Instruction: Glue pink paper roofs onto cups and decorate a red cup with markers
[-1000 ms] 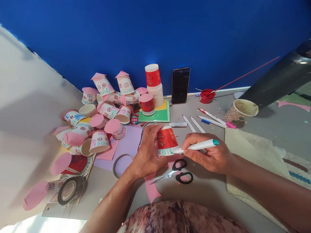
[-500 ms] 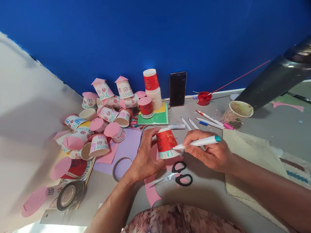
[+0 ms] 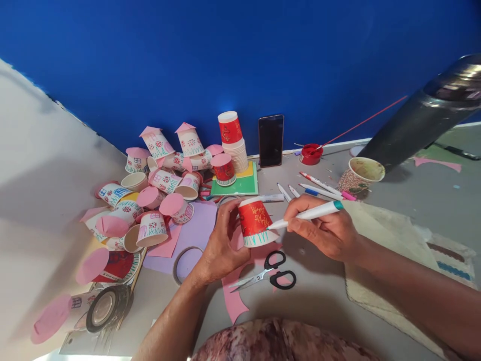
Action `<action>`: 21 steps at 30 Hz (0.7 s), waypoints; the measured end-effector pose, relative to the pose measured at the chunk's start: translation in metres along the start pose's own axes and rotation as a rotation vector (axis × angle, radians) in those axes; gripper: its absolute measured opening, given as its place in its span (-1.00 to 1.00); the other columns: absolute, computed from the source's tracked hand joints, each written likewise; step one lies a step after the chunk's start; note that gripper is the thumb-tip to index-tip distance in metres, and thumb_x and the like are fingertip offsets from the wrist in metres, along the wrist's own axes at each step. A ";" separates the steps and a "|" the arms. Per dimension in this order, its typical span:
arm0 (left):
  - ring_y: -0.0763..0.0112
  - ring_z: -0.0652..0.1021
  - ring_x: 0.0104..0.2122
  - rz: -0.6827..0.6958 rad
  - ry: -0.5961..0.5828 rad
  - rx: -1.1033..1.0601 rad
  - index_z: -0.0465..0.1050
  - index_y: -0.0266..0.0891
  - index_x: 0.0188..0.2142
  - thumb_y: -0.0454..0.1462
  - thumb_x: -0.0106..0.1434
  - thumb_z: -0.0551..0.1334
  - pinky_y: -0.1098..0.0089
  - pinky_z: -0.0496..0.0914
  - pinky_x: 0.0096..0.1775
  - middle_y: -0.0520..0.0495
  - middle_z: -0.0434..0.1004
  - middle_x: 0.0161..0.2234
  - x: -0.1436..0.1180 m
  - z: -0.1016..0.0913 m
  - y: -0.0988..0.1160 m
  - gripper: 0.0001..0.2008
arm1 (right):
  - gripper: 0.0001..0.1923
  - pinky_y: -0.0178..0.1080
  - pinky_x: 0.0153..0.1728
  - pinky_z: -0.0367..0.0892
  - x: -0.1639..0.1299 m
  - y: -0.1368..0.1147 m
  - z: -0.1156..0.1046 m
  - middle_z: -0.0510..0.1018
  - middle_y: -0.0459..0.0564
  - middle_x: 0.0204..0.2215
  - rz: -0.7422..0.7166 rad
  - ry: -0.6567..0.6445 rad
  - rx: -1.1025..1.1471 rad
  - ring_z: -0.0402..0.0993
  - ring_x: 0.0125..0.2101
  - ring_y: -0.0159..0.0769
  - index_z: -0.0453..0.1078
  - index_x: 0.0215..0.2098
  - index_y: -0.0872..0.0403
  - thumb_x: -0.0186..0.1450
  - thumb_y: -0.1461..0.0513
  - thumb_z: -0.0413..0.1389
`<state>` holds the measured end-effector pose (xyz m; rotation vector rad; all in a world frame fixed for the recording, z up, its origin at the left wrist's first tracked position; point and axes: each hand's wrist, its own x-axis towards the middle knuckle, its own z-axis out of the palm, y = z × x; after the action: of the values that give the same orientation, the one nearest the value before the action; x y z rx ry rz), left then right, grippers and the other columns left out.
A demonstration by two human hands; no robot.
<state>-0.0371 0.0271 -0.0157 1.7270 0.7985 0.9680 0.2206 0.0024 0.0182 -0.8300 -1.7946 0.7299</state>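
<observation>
Centrally, left hand [image 3: 225,246] curled round upturned red paper cup [image 3: 255,219], right hand [image 3: 326,233] pinching teal-capped felt-tip marker [image 3: 314,212], scissors [image 3: 262,275] lower centre.

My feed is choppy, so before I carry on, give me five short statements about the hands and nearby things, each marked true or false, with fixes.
1. The left hand holds a red cup. True.
2. The right hand holds the scissors. False: it holds a white marker; the scissors lie below the cup, partly over pink paper.
3. The phone stands upright by the blue wall. True.
4. The white band on the held cup is unmarked. False: green strokes run along it.
5. The stack of cups is to the right of the phone. False: it is to the left.
</observation>
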 end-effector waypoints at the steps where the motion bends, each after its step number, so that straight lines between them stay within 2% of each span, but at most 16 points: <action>1: -0.02 0.38 0.35 -0.004 -0.001 -0.010 0.15 -0.02 0.33 -0.49 0.00 0.33 -0.09 0.31 0.38 -0.21 0.23 0.32 0.000 0.000 0.000 -0.09 | -0.84 -0.32 -0.44 0.30 0.000 0.000 0.000 0.56 -0.12 -0.43 -0.006 -0.010 0.013 0.38 -0.51 -0.42 0.48 -0.25 0.03 0.51 0.23 0.11; 4: -0.03 0.39 0.34 -0.024 0.000 -0.046 0.17 -0.02 0.32 -0.50 -0.01 0.34 -0.10 0.31 0.38 -0.20 0.24 0.31 0.001 0.001 0.000 -0.09 | -0.83 -0.32 -0.48 0.26 0.000 -0.001 -0.001 0.54 -0.13 -0.45 0.003 -0.042 0.058 0.35 -0.53 -0.43 0.48 -0.26 0.03 0.51 0.21 0.13; 8: -0.03 0.42 0.34 -0.047 0.011 -0.135 0.18 -0.01 0.31 -0.50 0.01 0.37 -0.09 0.34 0.36 -0.20 0.27 0.31 0.001 0.002 0.000 -0.10 | -0.82 -0.29 -0.50 0.22 -0.002 -0.003 -0.002 0.53 -0.11 -0.46 0.078 0.013 0.057 0.31 -0.55 -0.42 0.49 -0.25 0.04 0.51 0.17 0.13; 10: -0.04 0.41 0.34 -0.051 0.010 -0.159 0.18 -0.02 0.30 -0.49 0.01 0.38 -0.09 0.33 0.36 -0.21 0.27 0.32 0.000 0.002 -0.002 -0.11 | -0.80 -0.27 -0.51 0.22 -0.002 -0.004 -0.003 0.53 -0.11 -0.47 0.104 -0.008 0.081 0.32 -0.55 -0.40 0.49 -0.26 0.04 0.51 0.15 0.14; 13: -0.07 0.40 0.36 -0.047 0.014 -0.175 0.20 -0.03 0.29 -0.49 0.00 0.42 -0.06 0.34 0.35 -0.23 0.26 0.33 0.000 0.002 -0.003 -0.11 | -0.80 -0.28 -0.50 0.23 -0.001 -0.004 -0.003 0.54 -0.11 -0.48 0.084 -0.007 0.108 0.35 -0.54 -0.40 0.49 -0.27 0.03 0.51 0.14 0.15; 16: -0.02 0.44 0.33 -0.022 0.017 -0.221 0.21 0.00 0.29 -0.47 0.04 0.44 0.03 0.40 0.31 -0.21 0.33 0.30 0.001 0.002 -0.001 -0.13 | -0.81 -0.29 -0.50 0.24 0.000 -0.002 -0.004 0.54 -0.11 -0.47 0.053 0.056 0.104 0.37 -0.53 -0.41 0.49 -0.25 0.03 0.51 0.15 0.14; 21: 0.15 0.51 0.25 0.000 0.003 -0.298 0.24 0.04 0.26 -0.42 0.13 0.45 0.21 0.45 0.22 -0.14 0.43 0.24 0.003 0.003 0.008 -0.23 | -0.76 -0.31 -0.49 0.29 0.002 -0.002 -0.006 0.54 -0.12 -0.47 0.094 0.023 0.147 0.42 -0.51 -0.40 0.49 -0.28 0.03 0.52 0.13 0.14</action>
<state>-0.0327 0.0261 -0.0084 1.4682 0.6215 1.0334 0.2248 0.0034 0.0231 -0.8246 -1.6685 0.8989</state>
